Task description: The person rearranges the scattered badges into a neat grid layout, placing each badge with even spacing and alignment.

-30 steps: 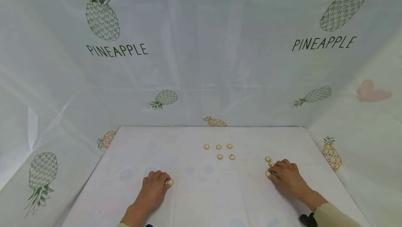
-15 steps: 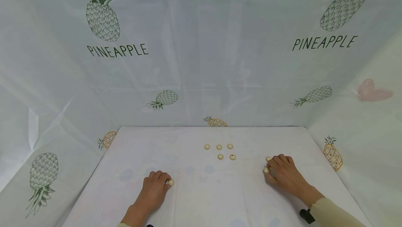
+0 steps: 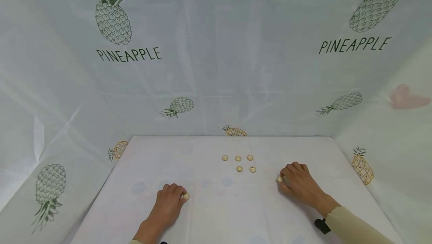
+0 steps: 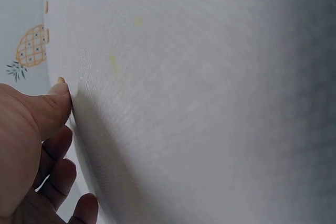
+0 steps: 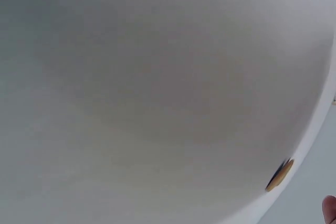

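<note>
Small round pale wooden discs with ringed faces lie on the white tabletop (image 3: 216, 214). My left hand (image 3: 167, 204) rests at the left of the table, pinching one disc (image 3: 186, 196) between thumb and index finger. In the left wrist view the thumb (image 4: 50, 109) covers nearly all of that disc. On the right, my right hand (image 3: 300, 184) has thumb and fingertips on another disc (image 3: 280, 179), low over the cloth. A pair of wooden discs (image 5: 280, 176) shows edge-on in the right wrist view; the head view has them hidden behind that hand.
Toward the back middle, three discs form a row (image 3: 238, 158), with two more discs (image 3: 246, 169) in front of them. A pineapple-printed sheet (image 3: 216, 68) rises behind the table's back edge and along both sides.
My right hand has moved left and slightly toward the back, bringing its disc along. The two discs near it have gone from sight in the head view. The left hand keeps its place.
</note>
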The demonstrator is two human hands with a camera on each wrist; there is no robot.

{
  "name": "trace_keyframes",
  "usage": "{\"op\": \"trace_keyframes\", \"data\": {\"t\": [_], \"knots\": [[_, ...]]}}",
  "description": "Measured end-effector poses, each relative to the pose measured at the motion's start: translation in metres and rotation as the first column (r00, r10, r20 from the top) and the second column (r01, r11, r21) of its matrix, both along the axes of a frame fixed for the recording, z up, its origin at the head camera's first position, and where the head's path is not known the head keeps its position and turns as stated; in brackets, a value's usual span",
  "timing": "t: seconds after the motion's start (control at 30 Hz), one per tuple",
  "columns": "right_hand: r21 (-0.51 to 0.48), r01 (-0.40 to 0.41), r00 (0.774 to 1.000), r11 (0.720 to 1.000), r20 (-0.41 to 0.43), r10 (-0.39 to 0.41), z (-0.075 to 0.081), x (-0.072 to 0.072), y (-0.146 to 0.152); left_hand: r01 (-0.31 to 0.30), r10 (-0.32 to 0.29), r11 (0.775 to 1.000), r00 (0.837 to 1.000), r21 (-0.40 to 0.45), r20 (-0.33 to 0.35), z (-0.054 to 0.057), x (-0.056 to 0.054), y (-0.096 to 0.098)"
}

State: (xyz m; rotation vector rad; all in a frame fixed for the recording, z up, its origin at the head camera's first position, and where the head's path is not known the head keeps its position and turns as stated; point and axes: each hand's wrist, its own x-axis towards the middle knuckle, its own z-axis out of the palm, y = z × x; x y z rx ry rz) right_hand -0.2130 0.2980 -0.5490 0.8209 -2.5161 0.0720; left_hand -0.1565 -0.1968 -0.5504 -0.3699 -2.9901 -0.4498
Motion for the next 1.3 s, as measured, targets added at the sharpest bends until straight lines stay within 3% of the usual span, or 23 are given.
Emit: {"op": "trace_keyframes", "data": {"t": [0.7, 1.03, 1.3], "knots": [[-0.015, -0.015, 0.999, 1.000, 0.030, 0.015, 0.009, -0.033, -0.060, -0.006, 0.006, 1.000, 1.000, -0.003, 0.001, -0.001, 0.000, -0.001], [-0.037, -0.035, 0.995, 0.999, 0.087, 0.039, 0.015, -0.045, -0.091, -0.006, 0.006, 0.999, 1.000, -0.034, -0.001, -0.004, -0.002, -0.002], [-0.035, -0.077, 0.994, 0.996, 0.081, 0.080, 0.010, -0.057, -0.115, -0.012, 0.012, 1.000, 1.000, -0.023, 0.010, -0.003, -0.002, -0.002]]}}
